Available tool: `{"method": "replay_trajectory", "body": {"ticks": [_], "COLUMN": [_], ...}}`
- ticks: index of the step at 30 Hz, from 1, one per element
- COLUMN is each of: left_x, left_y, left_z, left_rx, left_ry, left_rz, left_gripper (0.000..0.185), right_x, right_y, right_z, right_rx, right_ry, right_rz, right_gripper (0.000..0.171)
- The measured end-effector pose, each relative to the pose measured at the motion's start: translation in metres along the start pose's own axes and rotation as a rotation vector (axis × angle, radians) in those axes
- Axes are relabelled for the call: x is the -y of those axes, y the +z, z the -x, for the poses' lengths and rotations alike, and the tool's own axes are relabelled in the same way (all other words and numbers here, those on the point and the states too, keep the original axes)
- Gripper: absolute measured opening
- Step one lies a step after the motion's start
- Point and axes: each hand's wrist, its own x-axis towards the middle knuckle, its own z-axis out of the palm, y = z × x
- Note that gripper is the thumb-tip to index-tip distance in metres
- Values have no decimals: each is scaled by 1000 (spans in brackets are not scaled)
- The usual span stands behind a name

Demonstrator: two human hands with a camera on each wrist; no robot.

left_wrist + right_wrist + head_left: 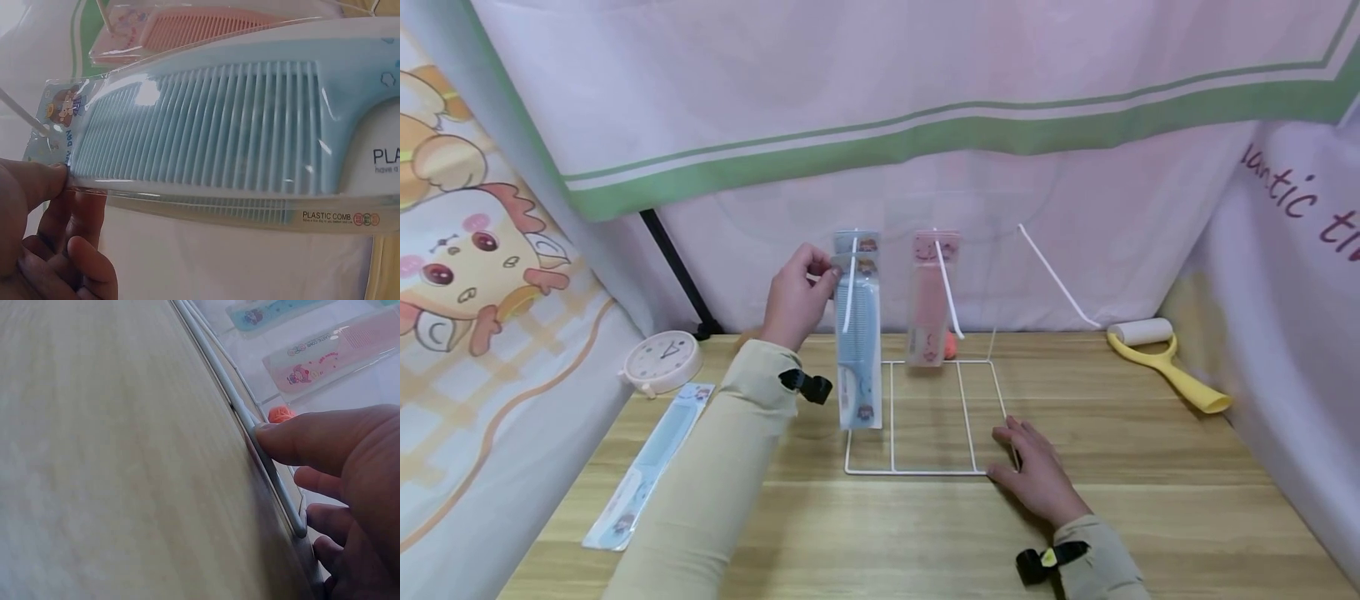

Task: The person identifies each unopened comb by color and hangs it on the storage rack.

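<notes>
Far left on the wooden table (1150,492), a round clock (662,361) sits by the cartoon curtain. Just near of it a packaged blue comb (647,467) lies flat.

Left hand (796,293) is raised and pinches the top edge of a hanging blue comb pack (858,350). In the left wrist view thumb and fingers (37,181) clamp the clear wrapper at the pack's header end, comb teeth running across the frame. The pack hangs upright from a left prong of the white wire rack (925,471), and its lower end is over the rack's base.

Just right of it a pink comb pack (931,300) hangs on the next prong, apart from the blue one. A small orange thing (953,346) shows behind it on the table, what it is cannot be told.

Right hand (1036,475) lies flat, fingers spread, on the near right corner of the rack base. The right wrist view shows a fingertip (269,434) pressing on the wire.

Far right, a yellow-handled lint roller (1157,354) lies on the table, well apart from the rack.
</notes>
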Motion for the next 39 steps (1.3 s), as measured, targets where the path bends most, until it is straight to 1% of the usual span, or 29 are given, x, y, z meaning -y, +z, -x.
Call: {"method": "replay_trajectory", "body": {"ticks": [5,12,20,24,33,39], "left_x": [0,-1,-1,-1,-4,-1], "left_y": [0,2,7,8,10,11], "left_z": [-8,-20,-33,-38,-44,-44], "left_rx": [-4,5,-24,-40,-43,-59], "left_ry": [13,-2,-10,-26,-63,-69], "left_rz": [-28,-57,-91,-110,-113,-113], "left_gripper": [13,12,15,15,17,18], "right_x": [-2,-1,1,0,0,0], "right_y": [1,1,0,0,2,2], "right_z": [0,0,2,2,1,1], "right_rx": [-1,-9,-16,-20,-30,-35], "right_ry": [3,17,15,6,-6,-8], "right_rz": [-3,-11,-10,-7,-11,-12], "right_gripper": [58,58,57,57,56,55]}}
